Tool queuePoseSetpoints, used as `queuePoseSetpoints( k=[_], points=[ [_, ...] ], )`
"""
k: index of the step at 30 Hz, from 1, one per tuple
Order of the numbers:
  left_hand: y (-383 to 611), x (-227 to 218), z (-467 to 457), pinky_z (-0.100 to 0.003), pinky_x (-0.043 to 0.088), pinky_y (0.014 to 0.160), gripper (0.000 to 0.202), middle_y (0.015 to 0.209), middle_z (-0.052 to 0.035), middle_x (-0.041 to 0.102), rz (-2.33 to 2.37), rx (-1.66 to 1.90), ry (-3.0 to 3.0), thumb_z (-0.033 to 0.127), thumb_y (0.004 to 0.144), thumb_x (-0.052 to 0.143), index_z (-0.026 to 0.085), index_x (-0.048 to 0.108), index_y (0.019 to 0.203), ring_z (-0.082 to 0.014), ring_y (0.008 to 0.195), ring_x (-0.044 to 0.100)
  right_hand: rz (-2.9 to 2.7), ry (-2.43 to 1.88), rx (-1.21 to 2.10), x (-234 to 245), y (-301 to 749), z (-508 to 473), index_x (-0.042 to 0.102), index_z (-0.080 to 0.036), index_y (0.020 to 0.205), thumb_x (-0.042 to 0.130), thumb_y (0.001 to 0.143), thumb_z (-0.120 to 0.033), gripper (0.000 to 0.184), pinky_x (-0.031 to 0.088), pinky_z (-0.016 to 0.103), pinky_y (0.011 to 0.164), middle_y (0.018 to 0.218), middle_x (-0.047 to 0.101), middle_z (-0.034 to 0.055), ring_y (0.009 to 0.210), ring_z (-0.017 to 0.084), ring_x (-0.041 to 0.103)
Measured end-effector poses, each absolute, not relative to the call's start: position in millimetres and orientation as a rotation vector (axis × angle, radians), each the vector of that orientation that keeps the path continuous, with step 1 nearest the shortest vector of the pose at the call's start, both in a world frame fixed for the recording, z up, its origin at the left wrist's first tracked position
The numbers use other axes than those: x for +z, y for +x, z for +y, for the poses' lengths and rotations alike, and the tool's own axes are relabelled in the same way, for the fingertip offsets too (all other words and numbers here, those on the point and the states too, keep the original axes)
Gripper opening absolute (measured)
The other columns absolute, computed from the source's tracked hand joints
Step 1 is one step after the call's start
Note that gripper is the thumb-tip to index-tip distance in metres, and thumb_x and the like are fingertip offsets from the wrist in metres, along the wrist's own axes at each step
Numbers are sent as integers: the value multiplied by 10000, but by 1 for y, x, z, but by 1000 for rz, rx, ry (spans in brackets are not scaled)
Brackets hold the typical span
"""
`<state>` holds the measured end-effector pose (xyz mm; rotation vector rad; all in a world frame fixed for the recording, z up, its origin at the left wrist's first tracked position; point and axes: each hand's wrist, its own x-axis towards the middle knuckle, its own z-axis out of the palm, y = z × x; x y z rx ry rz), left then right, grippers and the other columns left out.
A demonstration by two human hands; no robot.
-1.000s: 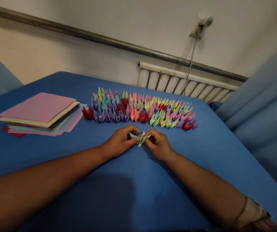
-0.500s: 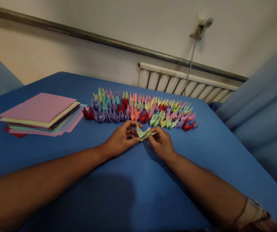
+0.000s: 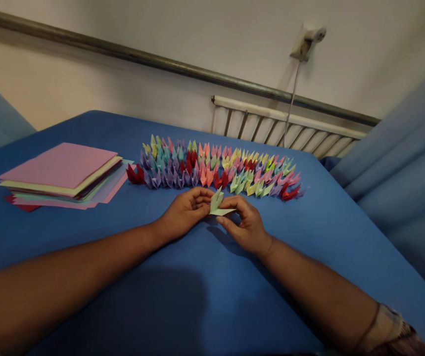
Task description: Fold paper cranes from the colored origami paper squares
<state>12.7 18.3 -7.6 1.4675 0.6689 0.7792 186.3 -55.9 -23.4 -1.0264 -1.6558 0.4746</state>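
A pale green folded paper crane (image 3: 216, 202) is raised just above the blue surface, one part upright and one pointed flap stretching to the right. My left hand (image 3: 184, 210) pinches its left side between thumb and fingers; the exact grip is partly hidden. Around its right side curves my right hand (image 3: 247, 225), thumb and fingers apart, the fingertips close against the paper. Whether those fingertips touch it is hard to see. Right behind the hands stand many finished paper cranes (image 3: 207, 173) in close rows, in red, purple, pink, yellow, green and blue.
A stack of coloured square paper sheets (image 3: 64, 165) lies on the left of the blue-covered table (image 3: 153, 301). Beyond the table are a wall rail (image 3: 182, 69), a radiator (image 3: 257, 123) and a socket with a cord (image 3: 305, 42). A blue curtain (image 3: 412, 183) hangs at right.
The green crane has been turned between the hands, so one part now points up. My right thumb and fingers have spread from their pinch on it; the left fingers have closed in.
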Motion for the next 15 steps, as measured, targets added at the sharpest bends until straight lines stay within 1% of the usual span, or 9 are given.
queuePoseSetpoints(
  k=[4, 7, 11, 15],
  points=[
    [15, -5, 19, -232, 490, 647, 283, 764, 20, 680, 660, 734, 1313, 219, 701, 747, 168, 539, 885, -101, 664, 635, -1646, -1020, 509, -24, 186, -57, 595, -223, 1040, 630, 834, -179, 214, 517, 305, 734, 964, 625, 43, 808, 152, 607],
    [15, -3, 18, -219, 469, 596, 317, 710, 37, 664, 659, 725, 1280, 222, 682, 764, 176, 496, 845, -88, 599, 604, -1624, -1039, 482, -23, 187, -57, 605, -214, 1003, 590, 847, -144, 172, 500, 297, 732, 940, 615, 38, 794, 144, 589],
    [14, -4, 16, -225, 461, 605, 260, 689, 34, 638, 671, 695, 1361, 238, 722, 733, 169, 510, 835, -92, 611, 591, -1623, -1073, 409, -23, 187, -55, 610, -207, 865, 561, 869, -154, 72, 472, 276, 692, 848, 597, 19, 728, 130, 549],
    [11, -2, 14, -250, 479, 669, 196, 767, 12, 631, 636, 670, 1461, 282, 780, 688, 159, 575, 881, -102, 679, 589, -1592, -1117, 360, -24, 187, -53, 563, -215, 780, 578, 861, -186, 87, 462, 266, 646, 784, 576, 2, 681, 128, 532]
  ],
)
